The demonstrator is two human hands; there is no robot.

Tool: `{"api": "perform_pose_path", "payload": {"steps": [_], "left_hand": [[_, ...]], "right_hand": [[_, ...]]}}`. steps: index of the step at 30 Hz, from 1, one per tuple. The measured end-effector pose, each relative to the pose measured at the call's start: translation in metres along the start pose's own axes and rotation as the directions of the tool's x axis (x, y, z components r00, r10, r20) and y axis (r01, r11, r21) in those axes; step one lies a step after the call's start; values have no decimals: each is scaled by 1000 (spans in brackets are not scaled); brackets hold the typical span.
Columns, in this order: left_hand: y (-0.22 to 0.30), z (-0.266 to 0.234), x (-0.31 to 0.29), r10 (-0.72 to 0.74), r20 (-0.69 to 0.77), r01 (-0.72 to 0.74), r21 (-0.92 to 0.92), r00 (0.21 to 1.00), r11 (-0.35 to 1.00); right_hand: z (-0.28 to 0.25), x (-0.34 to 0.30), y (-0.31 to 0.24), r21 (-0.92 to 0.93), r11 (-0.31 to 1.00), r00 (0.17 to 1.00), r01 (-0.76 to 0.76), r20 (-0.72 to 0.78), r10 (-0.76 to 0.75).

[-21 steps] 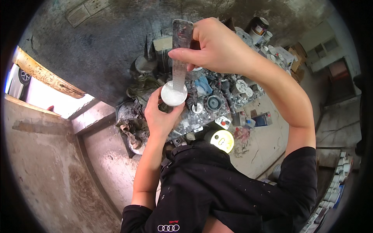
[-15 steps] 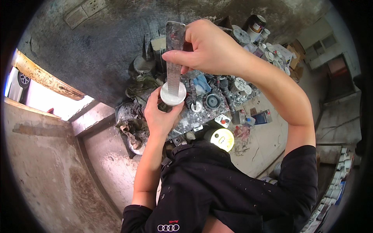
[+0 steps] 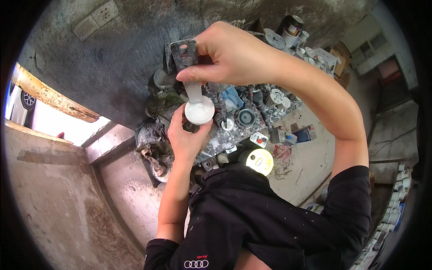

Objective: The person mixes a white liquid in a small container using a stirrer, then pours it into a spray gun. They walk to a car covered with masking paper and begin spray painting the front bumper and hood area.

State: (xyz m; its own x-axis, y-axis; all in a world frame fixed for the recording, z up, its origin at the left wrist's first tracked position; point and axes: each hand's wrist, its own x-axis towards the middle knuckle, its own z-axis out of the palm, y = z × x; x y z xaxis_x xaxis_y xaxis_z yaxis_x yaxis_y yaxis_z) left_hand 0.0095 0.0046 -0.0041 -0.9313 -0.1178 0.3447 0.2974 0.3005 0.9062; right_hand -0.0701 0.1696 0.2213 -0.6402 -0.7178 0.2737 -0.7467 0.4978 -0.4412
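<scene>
Over the worktable, my left hand [image 3: 184,138] is wrapped round a small white cup [image 3: 200,123] and holds it up from below. White liquid [image 3: 201,110] shows inside it. My right hand [image 3: 225,56] pinches the upper part of a flat, paint-stained mixing stick [image 3: 183,54] between thumb and fingers. The stick leans to the left, and its lower end dips into the liquid by the far side of the cup. White liquid coats its lower part. The right hand's curled fingers are partly hidden behind the stick.
Paint splatters cover the worktable [image 3: 216,145]. On it lie a dark round container [image 3: 246,118], a small white pot [image 3: 227,124], a blue cloth [image 3: 231,96] and crumpled rags [image 3: 164,106]. Paint cans [image 3: 293,28] crowd the back right. A bright yellow round lid [image 3: 259,162] is near my waist.
My right hand has shifted slightly left and tilted the mixing stick from nearly upright to leaning left and away. The cup has stayed about where it was.
</scene>
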Motion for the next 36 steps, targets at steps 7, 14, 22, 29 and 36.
{"api": "perform_pose_path", "payload": {"steps": [7,14,22,29,36], "left_hand": [[0,1,2,-12,-3,12,-11,1000,1000],[0,7,1,-61,27,61,28,998,998],[-3,10,4,-39,32,40,-49,999,998],[1,11,9,-44,33,46,-42,998,998],[3,10,7,-71,57,72,-6,996,997]], "right_hand": [[5,-5,3,23,993,992,-116,-41,117],[9,-6,0,59,992,993,-115,-17,116],[-1,-1,8,64,997,999,50,9,-51],[-5,-7,6,-104,994,1000,-27,2,27],[3,-8,4,70,995,997,-73,-11,74]]}}
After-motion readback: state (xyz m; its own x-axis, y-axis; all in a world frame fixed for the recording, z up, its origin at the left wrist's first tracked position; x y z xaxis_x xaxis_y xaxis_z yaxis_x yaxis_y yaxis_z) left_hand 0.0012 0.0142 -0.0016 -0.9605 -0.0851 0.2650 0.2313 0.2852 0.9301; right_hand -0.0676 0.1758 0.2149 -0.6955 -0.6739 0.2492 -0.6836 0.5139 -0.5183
